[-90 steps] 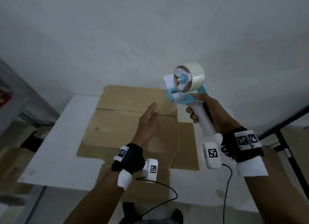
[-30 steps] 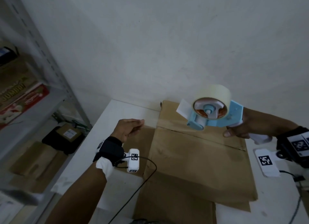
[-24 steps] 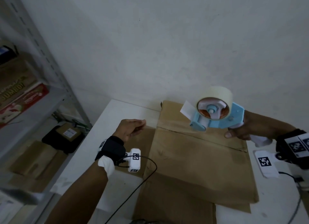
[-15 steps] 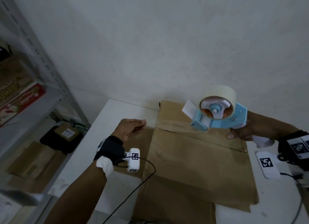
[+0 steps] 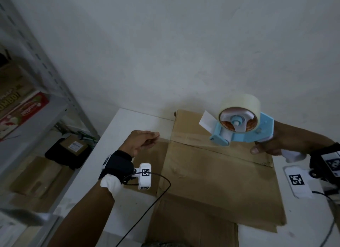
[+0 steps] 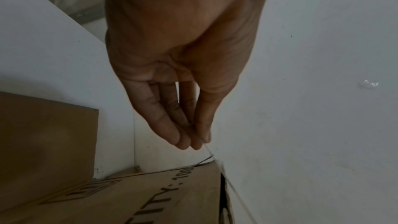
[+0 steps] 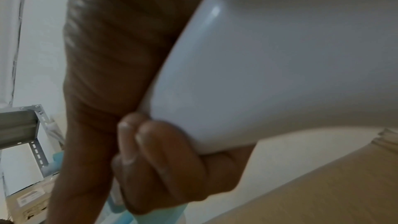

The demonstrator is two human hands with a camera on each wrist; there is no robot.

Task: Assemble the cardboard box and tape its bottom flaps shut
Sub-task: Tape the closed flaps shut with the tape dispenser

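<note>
A brown cardboard box (image 5: pixel 211 173) lies on the white table (image 5: pixel 117 136), its flaps meeting in a seam that runs left to right. My right hand (image 5: pixel 272 145) grips the white handle (image 7: pixel 269 65) of a light-blue tape dispenser (image 5: pixel 244 128), which hovers just over the seam near the far right. A clear tape strip (image 5: pixel 185 137) stretches along the seam from the dispenser leftward. My left hand (image 5: pixel 141 140) pinches its end past the box's left edge. In the left wrist view the fingertips (image 6: pixel 193 139) hold the thin tape strip (image 6: pixel 207 151) above the box corner (image 6: pixel 150 197).
A grey metal shelf (image 5: pixel 46 71) stands at the left with a red carton (image 5: pixel 24 110) on it. A black bag and flat cardboard (image 5: pixel 68 152) lie on the floor below. The wall is close behind the table. A wrist camera cable (image 5: pixel 156 191) loops over the box.
Three seconds ago my left hand lay on the box top and the dispenser was raised. Now that hand holds tape at the left edge, and the dispenser has drifted slightly right over the last second.
</note>
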